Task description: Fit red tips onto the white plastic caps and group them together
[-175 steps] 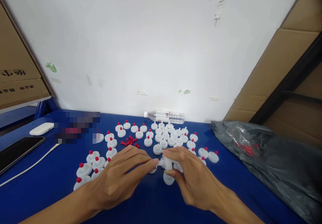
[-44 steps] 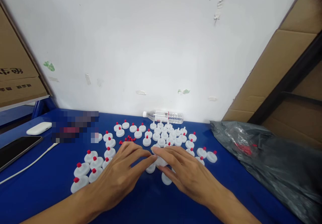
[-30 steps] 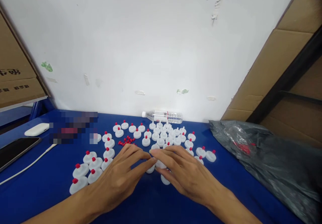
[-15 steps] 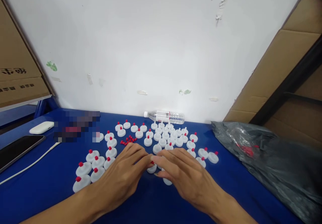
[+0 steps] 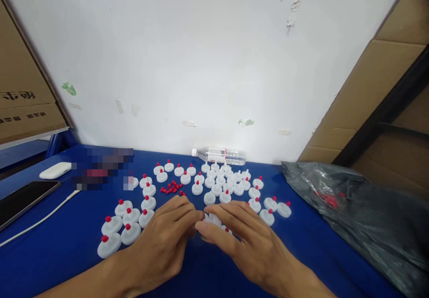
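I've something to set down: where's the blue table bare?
The blue table is bare between the right forearm and the dark plastic bag, also between the white cable, the capped white discs and the left forearm, and at the near middle, between both forearms. Farther back it is crowded: uncapped discs and loose red caps lie close together before the bottle.
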`<state>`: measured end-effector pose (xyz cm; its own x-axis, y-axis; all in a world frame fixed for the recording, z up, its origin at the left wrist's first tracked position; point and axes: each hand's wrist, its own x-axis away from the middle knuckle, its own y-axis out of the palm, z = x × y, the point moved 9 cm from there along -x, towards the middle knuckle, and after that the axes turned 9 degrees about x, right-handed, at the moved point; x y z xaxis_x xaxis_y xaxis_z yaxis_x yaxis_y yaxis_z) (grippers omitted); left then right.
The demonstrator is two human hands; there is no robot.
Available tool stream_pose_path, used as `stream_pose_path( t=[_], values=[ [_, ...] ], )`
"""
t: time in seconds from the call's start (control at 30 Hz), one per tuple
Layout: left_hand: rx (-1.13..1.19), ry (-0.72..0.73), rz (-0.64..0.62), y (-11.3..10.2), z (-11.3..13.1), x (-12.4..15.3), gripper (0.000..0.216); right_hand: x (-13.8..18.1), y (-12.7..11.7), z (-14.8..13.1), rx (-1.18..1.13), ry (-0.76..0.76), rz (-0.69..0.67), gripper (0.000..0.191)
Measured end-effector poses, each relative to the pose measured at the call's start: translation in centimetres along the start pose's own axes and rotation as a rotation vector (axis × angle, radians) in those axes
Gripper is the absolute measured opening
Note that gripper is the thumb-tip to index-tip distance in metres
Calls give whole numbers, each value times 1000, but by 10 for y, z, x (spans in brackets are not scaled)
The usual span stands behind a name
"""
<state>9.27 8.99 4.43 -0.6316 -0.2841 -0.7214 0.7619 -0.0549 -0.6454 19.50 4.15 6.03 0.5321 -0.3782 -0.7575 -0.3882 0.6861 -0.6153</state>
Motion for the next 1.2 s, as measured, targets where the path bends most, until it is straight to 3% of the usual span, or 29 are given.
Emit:
stream_pose_path(
  t=[0.17, 0.27, 0.33, 0.5, 0.8, 1.0, 1.2],
  values=[
    [-193, -30, -86, 10, -18, 4, 16, 7, 8, 15, 71, 35, -62, 35],
    [-346, -54, -95, 7, -26, 3, 30, 14, 4, 33, 82, 102, -53, 33],
    [-447, -83, -120, 7, -32, 3, 27, 18, 1, 50, 84, 192, -49, 25],
    [-677, -194, -295, 19, -56, 14, 22, 23, -1, 82, 156, 337, -85, 11],
    [-707, -383, -495, 30, -80, 28, 28, 45, 39, 111, 141, 500, -450, 6],
    [-687, -498, -625, 33, -88, 33, 32, 51, 48, 114, 123, 528, -532, 7],
    [-642, -496, -635, 33, -87, 33, 41, 52, 46, 117, 117, 559, -544, 22]
  ],
)
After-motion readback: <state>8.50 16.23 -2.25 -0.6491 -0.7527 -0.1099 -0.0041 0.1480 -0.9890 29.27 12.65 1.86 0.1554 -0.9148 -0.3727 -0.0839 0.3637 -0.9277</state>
